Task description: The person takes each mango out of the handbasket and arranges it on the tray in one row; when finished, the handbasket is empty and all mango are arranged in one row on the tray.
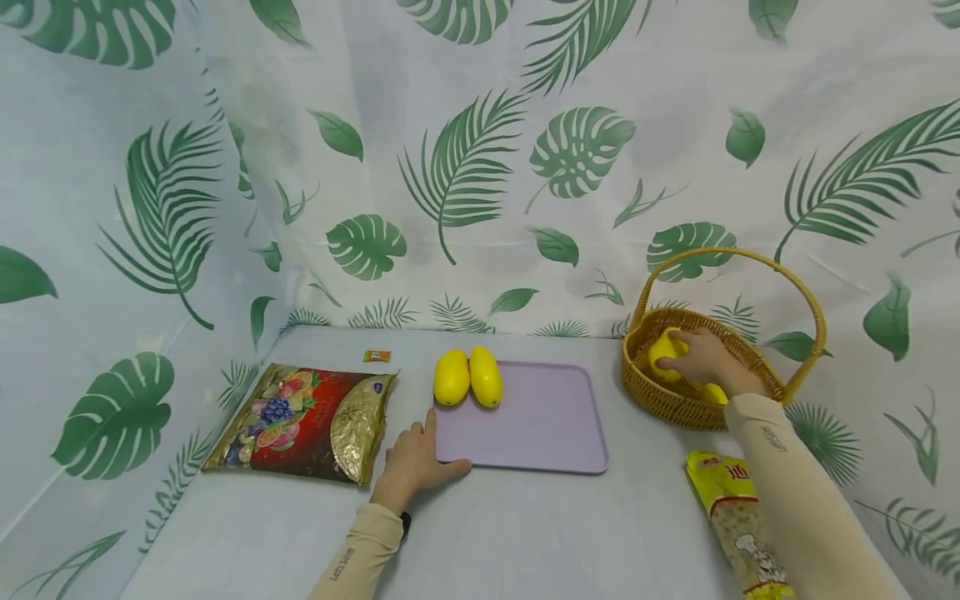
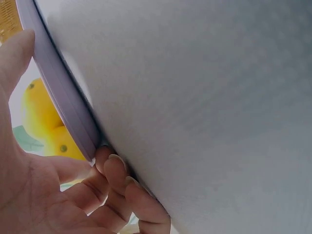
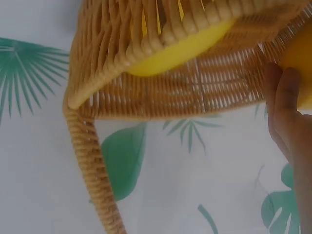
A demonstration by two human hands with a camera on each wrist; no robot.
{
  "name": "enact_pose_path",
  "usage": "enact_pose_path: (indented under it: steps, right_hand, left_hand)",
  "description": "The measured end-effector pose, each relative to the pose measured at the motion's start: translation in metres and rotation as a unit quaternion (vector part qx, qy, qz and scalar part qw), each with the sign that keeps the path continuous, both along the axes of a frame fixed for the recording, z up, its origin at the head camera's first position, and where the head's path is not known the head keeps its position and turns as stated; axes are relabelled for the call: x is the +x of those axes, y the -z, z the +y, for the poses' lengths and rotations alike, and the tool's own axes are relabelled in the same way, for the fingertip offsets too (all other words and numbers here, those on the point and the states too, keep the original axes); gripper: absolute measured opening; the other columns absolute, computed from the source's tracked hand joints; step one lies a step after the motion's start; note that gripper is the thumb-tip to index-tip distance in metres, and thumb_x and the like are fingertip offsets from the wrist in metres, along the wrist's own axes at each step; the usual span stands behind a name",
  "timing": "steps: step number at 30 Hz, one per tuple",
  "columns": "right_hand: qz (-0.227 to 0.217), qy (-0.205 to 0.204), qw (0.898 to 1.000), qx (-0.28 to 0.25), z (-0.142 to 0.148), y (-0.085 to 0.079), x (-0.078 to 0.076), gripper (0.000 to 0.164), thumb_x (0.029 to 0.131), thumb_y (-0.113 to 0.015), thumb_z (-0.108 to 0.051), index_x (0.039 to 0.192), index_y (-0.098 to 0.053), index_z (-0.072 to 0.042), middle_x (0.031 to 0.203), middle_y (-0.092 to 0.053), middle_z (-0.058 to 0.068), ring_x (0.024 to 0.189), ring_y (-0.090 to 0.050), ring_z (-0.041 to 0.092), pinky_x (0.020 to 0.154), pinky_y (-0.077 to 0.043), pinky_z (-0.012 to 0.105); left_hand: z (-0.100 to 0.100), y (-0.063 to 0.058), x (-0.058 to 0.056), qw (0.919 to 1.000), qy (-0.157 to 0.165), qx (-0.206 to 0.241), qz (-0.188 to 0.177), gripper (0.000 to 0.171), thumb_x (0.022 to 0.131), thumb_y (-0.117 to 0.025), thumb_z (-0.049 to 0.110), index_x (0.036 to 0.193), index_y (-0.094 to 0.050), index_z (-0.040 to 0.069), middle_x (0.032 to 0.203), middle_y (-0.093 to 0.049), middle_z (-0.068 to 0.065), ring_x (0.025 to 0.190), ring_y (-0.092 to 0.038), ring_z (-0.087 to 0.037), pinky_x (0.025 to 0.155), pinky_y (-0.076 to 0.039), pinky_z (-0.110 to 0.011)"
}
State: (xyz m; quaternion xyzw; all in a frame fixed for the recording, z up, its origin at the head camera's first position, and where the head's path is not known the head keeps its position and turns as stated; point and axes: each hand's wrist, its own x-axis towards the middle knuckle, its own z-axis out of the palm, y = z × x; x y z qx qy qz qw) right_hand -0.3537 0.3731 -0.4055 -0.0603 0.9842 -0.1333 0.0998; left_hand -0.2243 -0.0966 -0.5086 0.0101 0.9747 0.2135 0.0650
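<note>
At the near left corner of a lilac tray, my left hand holds the edge. Its thumb lies against the rim in the left wrist view, and the other fingers bend in at the corner. Two yellow mangoes lie side by side at the tray's far left. Inside a wicker basket at the right, my right hand grips another yellow mango. A further yellow fruit lies in the basket below that hand, partly hidden by the wicker.
A red and gold fruit-print bag lies at the left, with a small wrapped candy behind it. A yellow food packet lies partly under my right sleeve. The basket's tall handle arches overhead, near the leaf-print backdrop.
</note>
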Motion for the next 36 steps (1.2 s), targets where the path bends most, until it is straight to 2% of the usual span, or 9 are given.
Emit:
enact_pose_path:
  steps: [6, 10, 20, 26, 31, 36]
  right_hand:
    - [0.006, 0.011, 1.000, -0.004, 0.000, -0.010, 0.006, 0.088, 0.088, -0.054, -0.058, 0.148, -0.026, 0.001, 0.146, -0.013, 0.042, 0.130, -0.019, 0.059, 0.103, -0.023, 0.072]
    - [0.021, 0.013, 0.999, -0.022, -0.005, -0.015, 0.015, 0.088, 0.087, -0.056, -0.058, 0.148, -0.027, -0.001, 0.147, -0.013, 0.040, 0.131, -0.019, 0.059, 0.103, -0.024, 0.072]
    - [0.106, -0.035, 0.992, -0.062, -0.028, -0.020, 0.038, 0.081, 0.088, -0.060, -0.051, 0.145, -0.034, 0.000, 0.147, -0.021, 0.037, 0.130, -0.027, 0.055, 0.102, -0.028, 0.070]
    - [0.137, -0.050, 0.985, -0.091, -0.049, -0.016, 0.042, 0.078, 0.086, -0.064, -0.047, 0.144, -0.037, -0.002, 0.146, -0.027, 0.032, 0.125, -0.037, 0.049, 0.098, -0.038, 0.064]
    - [0.136, -0.066, 0.982, -0.110, -0.069, -0.008, 0.043, 0.076, 0.087, -0.065, -0.044, 0.144, -0.038, -0.002, 0.145, -0.028, 0.031, 0.117, -0.046, 0.045, 0.095, -0.045, 0.058]
    - [0.132, -0.082, 0.981, -0.119, -0.087, 0.001, 0.041, 0.076, 0.086, -0.066, -0.044, 0.144, -0.039, -0.004, 0.147, -0.029, 0.029, 0.118, -0.048, 0.043, 0.096, -0.045, 0.056]
  left_hand:
    - [0.000, 0.001, 0.000, 1.0000, 0.002, -0.003, 0.002, 0.116, 0.067, -0.067, 0.073, 0.150, -0.024, 0.005, 0.135, -0.049, -0.026, 0.116, -0.054, -0.038, 0.089, -0.048, -0.058]
    - [0.001, 0.001, 0.000, 1.0000, 0.003, -0.005, 0.005, 0.115, 0.067, -0.067, 0.072, 0.150, -0.024, 0.004, 0.134, -0.050, -0.026, 0.115, -0.055, -0.037, 0.088, -0.049, -0.058]
    - [0.002, -0.001, 0.002, 1.0000, 0.003, -0.004, 0.003, 0.115, 0.068, -0.067, 0.073, 0.150, -0.024, 0.004, 0.135, -0.049, -0.026, 0.116, -0.054, -0.038, 0.088, -0.049, -0.059]
    - [0.002, -0.001, 0.002, 1.0000, 0.001, -0.006, 0.003, 0.115, 0.068, -0.067, 0.072, 0.150, -0.024, 0.004, 0.135, -0.049, -0.026, 0.117, -0.054, -0.038, 0.089, -0.049, -0.058]
    - [0.002, -0.001, 0.002, 1.0000, 0.001, -0.006, 0.006, 0.115, 0.068, -0.068, 0.071, 0.150, -0.024, 0.004, 0.135, -0.049, -0.027, 0.117, -0.054, -0.040, 0.088, -0.048, -0.059]
    - [0.002, 0.000, 0.002, 0.9999, 0.001, -0.006, 0.008, 0.115, 0.067, -0.068, 0.072, 0.150, -0.025, 0.004, 0.135, -0.049, -0.027, 0.117, -0.054, -0.040, 0.088, -0.048, -0.060]
